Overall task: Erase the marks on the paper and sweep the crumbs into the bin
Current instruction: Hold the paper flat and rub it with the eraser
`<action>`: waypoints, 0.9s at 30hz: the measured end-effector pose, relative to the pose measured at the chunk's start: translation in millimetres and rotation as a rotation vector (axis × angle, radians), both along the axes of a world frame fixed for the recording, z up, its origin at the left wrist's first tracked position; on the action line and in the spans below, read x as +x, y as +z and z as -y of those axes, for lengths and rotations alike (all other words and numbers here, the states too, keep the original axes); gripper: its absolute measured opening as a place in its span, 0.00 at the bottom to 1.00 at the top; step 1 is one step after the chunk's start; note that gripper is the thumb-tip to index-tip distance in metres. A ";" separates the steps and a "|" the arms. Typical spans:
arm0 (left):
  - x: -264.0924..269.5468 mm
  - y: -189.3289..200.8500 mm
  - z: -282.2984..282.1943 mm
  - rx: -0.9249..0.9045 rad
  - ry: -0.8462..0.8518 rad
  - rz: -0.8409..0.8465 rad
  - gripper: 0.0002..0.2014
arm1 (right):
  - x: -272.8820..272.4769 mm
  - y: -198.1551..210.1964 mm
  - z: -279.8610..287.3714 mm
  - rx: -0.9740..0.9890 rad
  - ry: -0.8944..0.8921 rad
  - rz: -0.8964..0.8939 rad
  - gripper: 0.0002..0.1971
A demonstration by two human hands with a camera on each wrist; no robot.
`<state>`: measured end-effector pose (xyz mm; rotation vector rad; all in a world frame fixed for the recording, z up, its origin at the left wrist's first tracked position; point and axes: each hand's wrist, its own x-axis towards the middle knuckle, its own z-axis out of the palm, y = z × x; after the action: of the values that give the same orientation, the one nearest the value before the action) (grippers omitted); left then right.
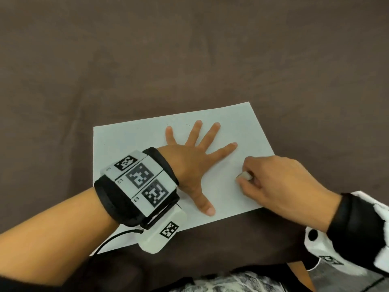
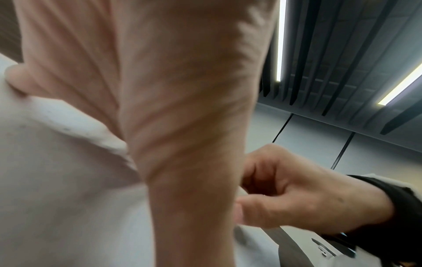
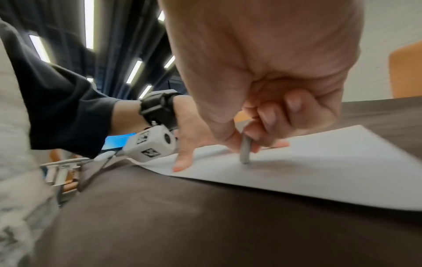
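A white sheet of paper (image 1: pixel 130 144) lies on the brown tablecloth, and a few faint dark specks show near its far edge. My left hand (image 1: pixel 189 163) lies flat on the paper with fingers spread, pressing it down. My right hand (image 1: pixel 273 182) pinches a small white eraser (image 1: pixel 244 175) and holds its end against the paper near the right edge. In the right wrist view the eraser (image 3: pixel 245 151) stands upright with its tip on the paper (image 3: pixel 319 162). The left wrist view shows my left hand (image 2: pixel 160 108) from below against the paper (image 2: pixel 57 180). No bin is in view.
The brown tablecloth (image 1: pixel 189 60) stretches wide behind and beside the paper. An orange chair (image 3: pixel 406 72) stands past the table's far edge. A cable (image 1: pixel 109 239) trails from the left wrist camera over the near edge.
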<state>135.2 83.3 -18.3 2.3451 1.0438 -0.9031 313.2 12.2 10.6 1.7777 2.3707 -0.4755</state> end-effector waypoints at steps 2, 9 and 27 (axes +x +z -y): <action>1.0 -0.3 -0.3 -0.003 -0.002 -0.003 0.71 | -21.9 -4.0 17.1 -0.026 0.084 -0.045 0.15; -0.8 -3.5 0.2 0.021 0.001 0.022 0.71 | -1.0 -4.8 8.9 0.006 -0.078 -0.017 0.14; 3.6 3.4 3.6 0.150 0.009 0.162 0.55 | 38.0 -4.9 -24.1 -0.057 -0.003 -0.210 0.06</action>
<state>138.7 79.7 -14.9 2.4858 1.0879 -0.6378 351.3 36.3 5.7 1.7868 2.4609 -0.7579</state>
